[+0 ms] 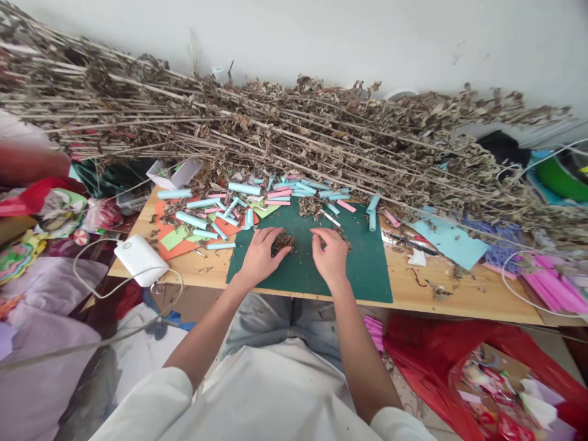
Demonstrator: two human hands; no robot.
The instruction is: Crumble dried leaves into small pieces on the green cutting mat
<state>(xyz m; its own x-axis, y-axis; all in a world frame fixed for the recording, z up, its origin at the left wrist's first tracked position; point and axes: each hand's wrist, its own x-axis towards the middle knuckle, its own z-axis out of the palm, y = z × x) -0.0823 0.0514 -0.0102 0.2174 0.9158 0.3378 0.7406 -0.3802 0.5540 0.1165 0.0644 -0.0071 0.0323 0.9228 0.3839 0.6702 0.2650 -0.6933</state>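
Note:
My left hand [260,256] rests on the green cutting mat [367,269], palm down, fingers stretched forward and thumb apart. Beside it, between thumb and forefinger, lies a small heap of crumbled dried leaves [283,243]. Across a narrow gap, my right hand [331,252] is bent over the mat, thumb and forefinger apart with nothing visible between them. A few leaf bits show by its outer side. Another pile of dried leaves [310,206] lies at the mat's far edge, near a thin white paper roll [331,218].
Blue and pink paper tubes [244,188] are scattered behind and left of the mat. Long dried plant stalks [275,128] span the table's back. A white corded device [140,260] sits at the left edge; blue paper [452,236] lies right. A red bag [427,355] is below.

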